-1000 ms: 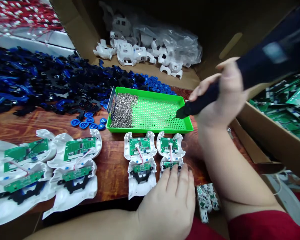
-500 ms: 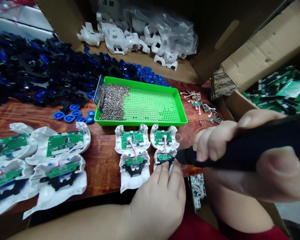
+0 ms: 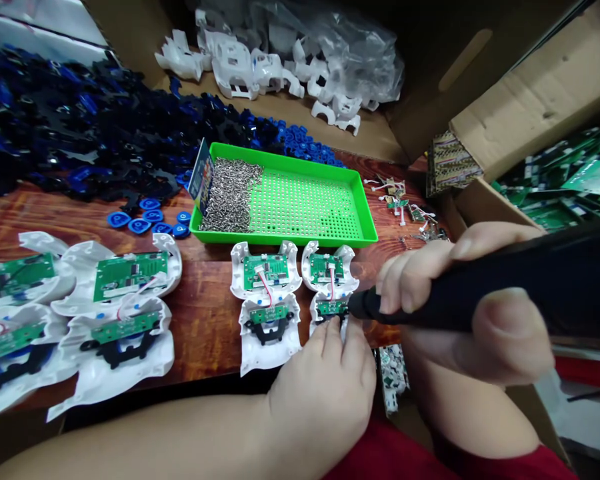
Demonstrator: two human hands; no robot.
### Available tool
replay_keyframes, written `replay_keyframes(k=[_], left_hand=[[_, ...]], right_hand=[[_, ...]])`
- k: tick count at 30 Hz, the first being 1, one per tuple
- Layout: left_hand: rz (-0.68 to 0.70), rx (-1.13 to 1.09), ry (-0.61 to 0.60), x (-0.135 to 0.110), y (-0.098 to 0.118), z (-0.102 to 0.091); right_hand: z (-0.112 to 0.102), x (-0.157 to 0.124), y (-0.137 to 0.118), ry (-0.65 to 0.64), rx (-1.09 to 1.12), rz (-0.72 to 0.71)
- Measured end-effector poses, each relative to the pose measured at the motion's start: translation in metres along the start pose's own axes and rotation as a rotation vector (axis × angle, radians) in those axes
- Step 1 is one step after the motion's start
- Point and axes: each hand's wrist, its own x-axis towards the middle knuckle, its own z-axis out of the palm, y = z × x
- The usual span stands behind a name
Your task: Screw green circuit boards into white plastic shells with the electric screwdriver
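Observation:
My right hand (image 3: 423, 270) is wrapped around a black electric screwdriver (image 3: 490, 283), held nearly level. Its narrow nose points left and meets the right edge of the lower white plastic shell (image 3: 315, 325); the bit's tip is too small to make out. My left hand (image 3: 325, 387) lies over the near part of that same shell, fingertips pressing it at the green circuit board (image 3: 333, 307). A thin cable links this board to a larger board (image 3: 320, 268) in the upper shell half. Much of the lower shell is hidden under my fingers.
Another opened shell pair (image 3: 253, 360) lies just left, with more pairs (image 3: 155, 370) farther left. Behind them stands a green tray (image 3: 300, 238) with screws (image 3: 225, 197). Blue and black parts (image 3: 95, 133) heap at back left. A carton (image 3: 517, 83) with circuit boards is at right.
The whole view has shifted slightly, with the table items a little higher in the picture. The screwdriver stays against the shell's right edge, and my left hand keeps its place on the shell.

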Motion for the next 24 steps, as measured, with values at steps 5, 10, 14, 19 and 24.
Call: replay_keyframes(k=[5,10,14,19,24], left_hand=[[0.008,-0.002,0.031,-0.001,-0.001,0.004],[0.01,0.003,0.041,-0.001,-0.001,0.004],[-0.003,0.014,0.012,-0.001,0.0,0.003],[0.034,0.041,-0.037,0.0,0.001,0.005],[0.039,0.054,-0.026,-0.001,-0.001,0.006]], right_hand=[[-0.004,-0.003,0.002,-0.052,0.034,-0.009],[-0.001,-0.008,0.007,-0.053,0.034,-0.037],[0.0,-0.004,0.009,0.047,0.11,-0.068],[-0.011,0.028,0.007,0.133,0.118,-0.107],[-0.014,0.076,0.049,0.345,0.034,-0.282]])
